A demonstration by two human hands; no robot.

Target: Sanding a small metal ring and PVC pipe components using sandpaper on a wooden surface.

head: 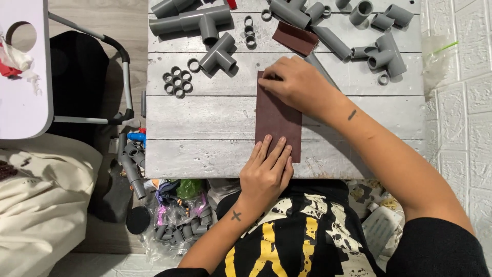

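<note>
A dark brown sandpaper sheet [277,115] lies lengthwise on the grey-white plank table [205,123]. My left hand [266,172] rests flat on its near end, fingers together, pressing it down. My right hand [294,84] sits on the sheet's far end with the fingers curled down at the far left corner. Whatever is under those fingertips is hidden.
Grey pipe tees [218,54], elbows [387,56] and straight pieces [289,13] lie along the far side of the table. A cluster of small grey rings [177,82] and a second brown sheet [294,38] are there too. A bag of fittings [179,220] sits on the floor.
</note>
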